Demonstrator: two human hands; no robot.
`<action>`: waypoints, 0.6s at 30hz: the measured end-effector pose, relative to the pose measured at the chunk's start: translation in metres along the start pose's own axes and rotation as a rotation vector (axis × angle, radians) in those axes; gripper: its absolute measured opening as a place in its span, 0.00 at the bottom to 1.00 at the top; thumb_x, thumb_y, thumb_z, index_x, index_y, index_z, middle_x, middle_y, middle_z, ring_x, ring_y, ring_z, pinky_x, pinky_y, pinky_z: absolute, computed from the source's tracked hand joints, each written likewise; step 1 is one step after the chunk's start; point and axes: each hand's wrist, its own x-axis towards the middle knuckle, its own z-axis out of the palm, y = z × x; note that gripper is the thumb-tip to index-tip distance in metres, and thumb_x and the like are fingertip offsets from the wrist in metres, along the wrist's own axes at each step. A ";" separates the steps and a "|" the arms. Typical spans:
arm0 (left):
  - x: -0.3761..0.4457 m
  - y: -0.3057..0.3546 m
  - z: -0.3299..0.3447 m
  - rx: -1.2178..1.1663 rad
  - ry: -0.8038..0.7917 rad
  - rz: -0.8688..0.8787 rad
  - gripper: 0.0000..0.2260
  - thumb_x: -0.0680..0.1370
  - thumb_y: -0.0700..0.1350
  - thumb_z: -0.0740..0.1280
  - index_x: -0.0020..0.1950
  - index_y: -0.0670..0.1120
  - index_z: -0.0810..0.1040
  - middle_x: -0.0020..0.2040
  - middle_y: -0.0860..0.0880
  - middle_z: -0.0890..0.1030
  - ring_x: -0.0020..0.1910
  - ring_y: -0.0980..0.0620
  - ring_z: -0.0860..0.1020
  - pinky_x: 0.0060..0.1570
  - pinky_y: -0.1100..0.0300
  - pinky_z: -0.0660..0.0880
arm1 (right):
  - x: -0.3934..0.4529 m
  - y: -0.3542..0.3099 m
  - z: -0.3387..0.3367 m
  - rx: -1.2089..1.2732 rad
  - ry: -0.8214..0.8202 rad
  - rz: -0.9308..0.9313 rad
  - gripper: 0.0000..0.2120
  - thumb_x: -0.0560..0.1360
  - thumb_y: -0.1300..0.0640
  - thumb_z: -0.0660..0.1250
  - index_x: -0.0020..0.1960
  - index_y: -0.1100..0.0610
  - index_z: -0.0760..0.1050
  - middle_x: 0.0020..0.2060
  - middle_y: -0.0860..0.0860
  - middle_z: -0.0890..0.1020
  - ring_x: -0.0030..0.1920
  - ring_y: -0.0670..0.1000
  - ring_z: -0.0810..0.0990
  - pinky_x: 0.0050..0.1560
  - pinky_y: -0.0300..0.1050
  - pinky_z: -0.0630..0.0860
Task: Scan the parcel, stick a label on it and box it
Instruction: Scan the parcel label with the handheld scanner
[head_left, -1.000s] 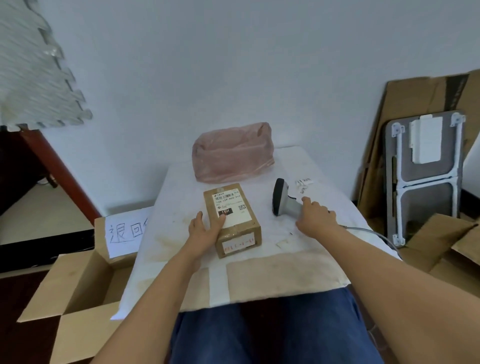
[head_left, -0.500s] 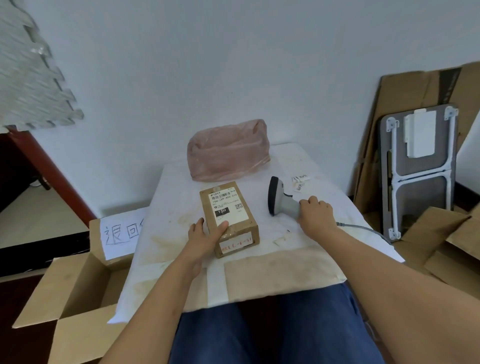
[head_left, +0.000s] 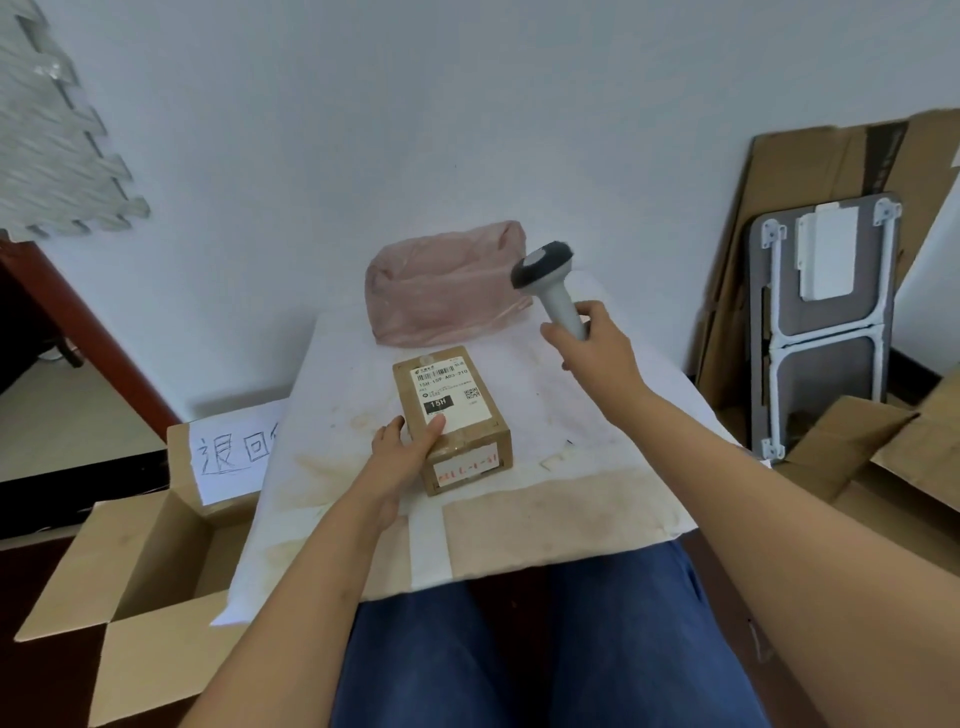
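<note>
A small brown cardboard parcel (head_left: 460, 426) lies on the white table (head_left: 597, 415), with a printed shipping label on top and a small handwritten label on its near end. My left hand (head_left: 408, 447) grips the parcel's left side, thumb on the top label. My right hand (head_left: 597, 348) holds a grey barcode scanner (head_left: 550, 280) by its handle, lifted above the table to the right of and beyond the parcel, its dark head up and turned to the left.
A pink plastic bag (head_left: 441, 283) sits at the table's far end. An open cardboard box (head_left: 150, 561) with a handwritten paper sign stands on the floor at left. Flattened cardboard and a folded table (head_left: 821, 322) lean on the wall at right.
My right hand has lifted the scanner off the table and raised it upright. My left hand stays on the parcel's left side.
</note>
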 end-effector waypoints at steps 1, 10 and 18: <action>-0.001 0.000 0.000 0.003 -0.002 -0.004 0.58 0.54 0.80 0.70 0.79 0.56 0.62 0.78 0.53 0.66 0.73 0.49 0.70 0.73 0.42 0.65 | -0.004 -0.002 0.004 -0.006 -0.024 0.009 0.17 0.76 0.46 0.66 0.59 0.55 0.71 0.42 0.50 0.76 0.38 0.50 0.77 0.39 0.45 0.74; -0.021 0.007 -0.001 -0.015 -0.051 -0.016 0.54 0.55 0.73 0.77 0.78 0.58 0.62 0.75 0.51 0.71 0.69 0.48 0.75 0.70 0.49 0.70 | -0.032 0.001 0.051 0.139 -0.171 0.315 0.18 0.78 0.39 0.60 0.55 0.53 0.70 0.54 0.57 0.80 0.57 0.56 0.81 0.43 0.49 0.75; -0.049 0.030 -0.002 -0.094 -0.238 -0.035 0.43 0.76 0.45 0.75 0.81 0.59 0.51 0.63 0.45 0.82 0.57 0.45 0.83 0.55 0.52 0.80 | -0.049 0.016 0.056 0.234 -0.124 0.337 0.18 0.78 0.38 0.59 0.54 0.52 0.72 0.51 0.51 0.80 0.54 0.55 0.82 0.39 0.48 0.74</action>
